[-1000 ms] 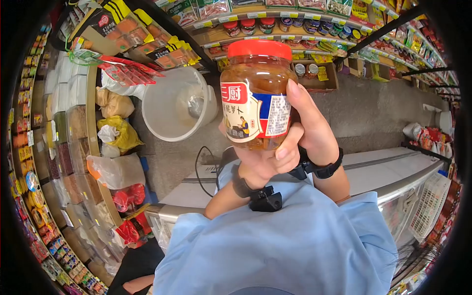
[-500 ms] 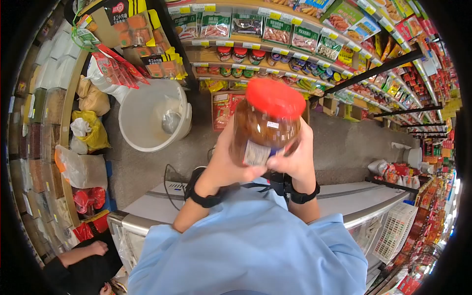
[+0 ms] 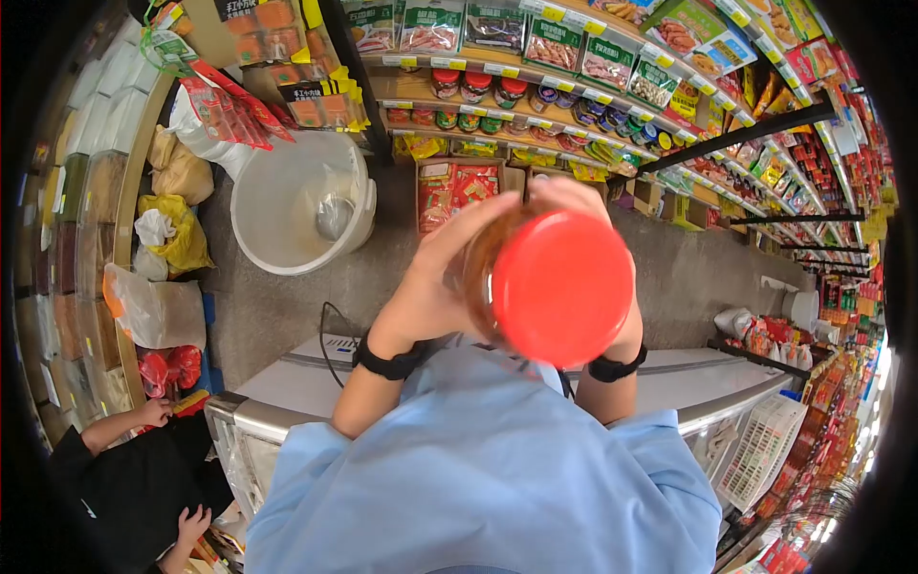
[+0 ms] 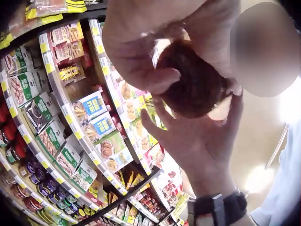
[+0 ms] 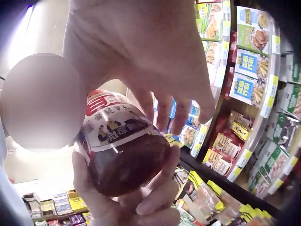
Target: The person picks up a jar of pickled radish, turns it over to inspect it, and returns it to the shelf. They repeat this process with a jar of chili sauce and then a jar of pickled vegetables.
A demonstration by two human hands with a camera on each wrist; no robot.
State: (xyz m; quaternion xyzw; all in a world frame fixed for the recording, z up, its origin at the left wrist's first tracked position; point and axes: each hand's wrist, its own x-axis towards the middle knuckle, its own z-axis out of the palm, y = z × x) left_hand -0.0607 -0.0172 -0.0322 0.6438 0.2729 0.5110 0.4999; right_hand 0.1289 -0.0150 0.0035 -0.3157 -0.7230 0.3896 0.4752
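Note:
A glass jar of pickles with a red lid (image 3: 562,290) is held in front of the chest, its lid facing up toward the head camera. My left hand (image 3: 430,273) grips it; in the right wrist view that hand's thumb and curled fingers (image 5: 157,202) go round the dark lower end of the jar (image 5: 129,162). My right hand (image 4: 200,141) is at the jar's other side, its thumb tip at the glass in the left wrist view. The right wrist view shows this hand's fingers (image 5: 162,106) straight and spread past the label. The lid hides much of the right hand from the head.
Shelves of packets and small jars (image 3: 478,88) stand ahead. A white bucket (image 3: 304,206) and bags (image 3: 177,234) are on the left, above a white counter-like surface (image 3: 287,392). Another person in black (image 3: 124,497) is at lower left. A white basket (image 3: 762,450) stands at right.
The jar has tipped from label facing the head camera to lid facing it, and come lower. The right hand's fingers have moved round to its far side. The view has shifted too.

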